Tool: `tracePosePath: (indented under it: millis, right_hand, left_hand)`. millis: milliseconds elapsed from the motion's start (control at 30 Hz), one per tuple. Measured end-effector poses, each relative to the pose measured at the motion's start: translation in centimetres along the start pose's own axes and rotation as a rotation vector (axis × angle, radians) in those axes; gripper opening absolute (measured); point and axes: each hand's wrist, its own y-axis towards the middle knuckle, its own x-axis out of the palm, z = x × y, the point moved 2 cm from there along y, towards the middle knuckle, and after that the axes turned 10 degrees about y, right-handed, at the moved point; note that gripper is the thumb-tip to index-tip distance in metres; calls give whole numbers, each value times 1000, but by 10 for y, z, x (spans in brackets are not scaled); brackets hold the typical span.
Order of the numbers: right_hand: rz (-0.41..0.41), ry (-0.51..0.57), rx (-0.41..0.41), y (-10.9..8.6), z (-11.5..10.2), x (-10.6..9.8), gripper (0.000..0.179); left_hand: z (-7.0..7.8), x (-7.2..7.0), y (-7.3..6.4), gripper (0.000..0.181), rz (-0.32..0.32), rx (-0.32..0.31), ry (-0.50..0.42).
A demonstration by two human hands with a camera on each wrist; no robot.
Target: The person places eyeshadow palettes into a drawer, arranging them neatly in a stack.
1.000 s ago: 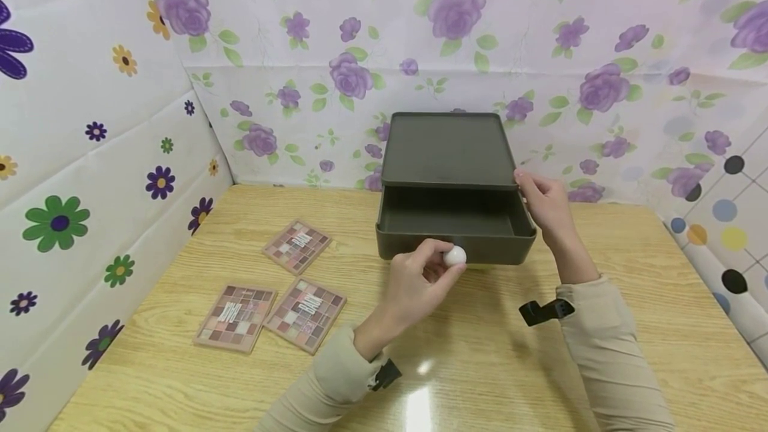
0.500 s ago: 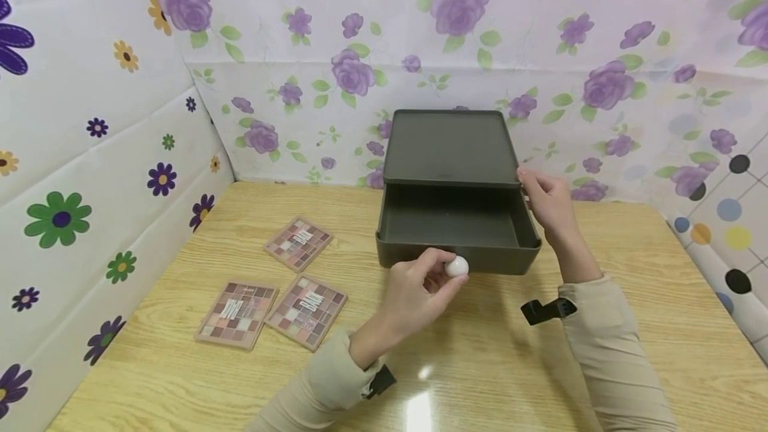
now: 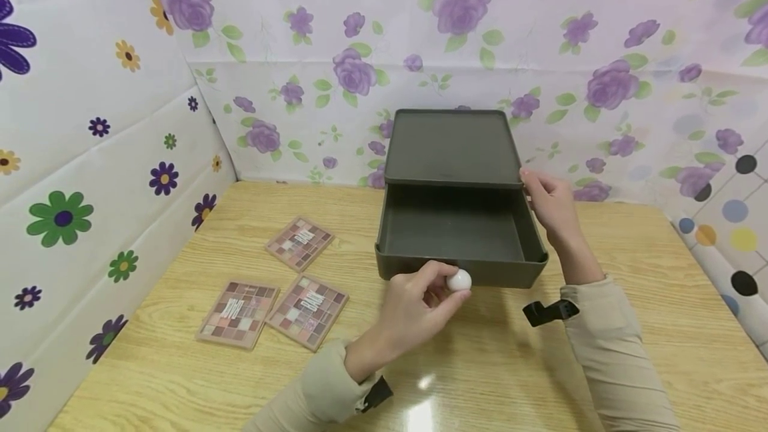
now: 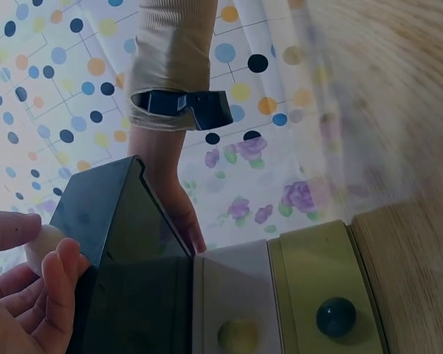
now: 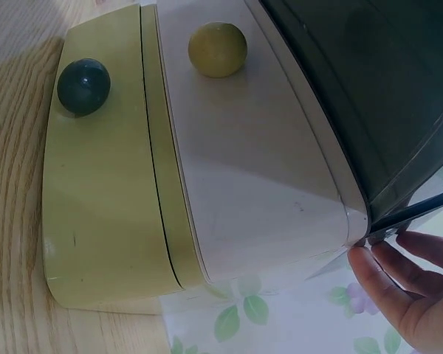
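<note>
A small drawer cabinet (image 3: pixel 453 145) with a dark grey top stands against the back cloth. Its dark grey top drawer (image 3: pixel 504 273) is pulled well out, and no object shows inside. My left hand (image 3: pixel 414 309) pinches the drawer's round white knob (image 3: pixel 459 280) between thumb and fingers; the knob (image 4: pixel 43 247) shows in the left wrist view too. At the cabinet's right side my right hand (image 3: pixel 551 209) touches the edge just under the top. In the right wrist view its fingers (image 5: pixel 384 284) are fairly straight against the corner.
Below sit a white drawer (image 5: pixel 258 140) with a yellow knob and a yellow-green drawer (image 5: pixel 107 184) with a dark knob, both closed. Three eyeshadow palettes (image 3: pixel 300 244) lie on the wooden table (image 3: pixel 492 365) at left. Flowered cloth (image 3: pixel 288 32) hangs behind.
The dark top drawer has slid farther out toward me, with my left hand drawing back on its knob. My right hand stays at the cabinet's side.
</note>
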Motion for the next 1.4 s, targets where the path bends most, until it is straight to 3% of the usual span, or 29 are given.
tracePosePath:
  millis: [200,767,1200,1400]
  right_hand:
    - [5,27,-9,0,0,-1,16]
    - [10,57,-32,-2,1,1,25]
    - [48,20,-35,-1,1,2,27]
    - [62,8,-40,-2,2,1,29]
  left_hand:
    - [5,-2,-3,20,21,57,16]
    - [10,-6,-12,21,14,82,11]
    - [0,-10,-27,27,1,124,8]
    - [-11,-22,-40,21,1,152,96]
